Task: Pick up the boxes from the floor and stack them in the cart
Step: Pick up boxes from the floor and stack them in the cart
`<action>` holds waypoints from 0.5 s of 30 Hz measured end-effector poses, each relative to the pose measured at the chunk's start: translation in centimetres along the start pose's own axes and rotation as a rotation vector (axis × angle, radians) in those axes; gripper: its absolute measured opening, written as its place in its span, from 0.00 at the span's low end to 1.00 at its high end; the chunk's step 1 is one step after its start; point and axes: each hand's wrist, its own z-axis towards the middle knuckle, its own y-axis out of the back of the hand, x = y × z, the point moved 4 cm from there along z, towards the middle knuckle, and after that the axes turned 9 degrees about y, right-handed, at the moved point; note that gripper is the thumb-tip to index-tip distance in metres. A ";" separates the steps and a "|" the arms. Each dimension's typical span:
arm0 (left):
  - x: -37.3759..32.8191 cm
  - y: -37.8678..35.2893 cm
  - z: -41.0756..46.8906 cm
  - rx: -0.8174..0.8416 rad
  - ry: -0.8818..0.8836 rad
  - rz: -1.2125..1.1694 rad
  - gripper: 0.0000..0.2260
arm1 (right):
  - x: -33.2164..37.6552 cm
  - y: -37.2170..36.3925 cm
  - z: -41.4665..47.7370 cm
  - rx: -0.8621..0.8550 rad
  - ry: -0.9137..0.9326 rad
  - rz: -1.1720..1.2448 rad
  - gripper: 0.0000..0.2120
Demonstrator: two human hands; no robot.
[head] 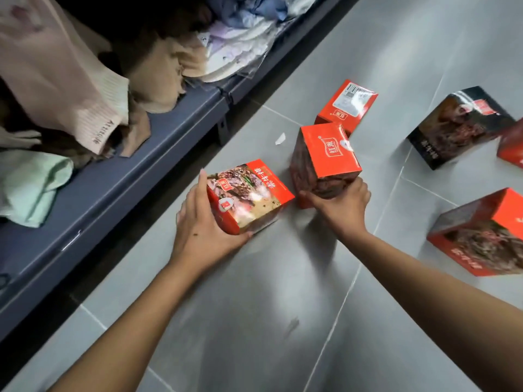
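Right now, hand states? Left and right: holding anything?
Left hand: grips the red box with the dish photo.
Right hand: grips the upright red box near its base.

The left hand, on a bare forearm, shows a long pale fingernail.

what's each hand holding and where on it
The left hand grips the food-picture box by its near left end; the right hand grips the upright red box low on its near side.
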 end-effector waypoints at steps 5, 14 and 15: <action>-4.0 3.3 2.6 0.092 -0.191 0.486 0.59 | 0.0 0.0 -0.5 -0.021 0.015 0.027 0.40; -5.9 -0.2 0.8 -0.072 -0.204 0.252 0.52 | -0.6 0.4 -1.7 -0.017 0.017 0.091 0.39; -5.3 -0.9 -0.4 -0.145 -0.121 0.085 0.53 | -0.7 0.4 -1.9 -0.014 0.024 0.093 0.39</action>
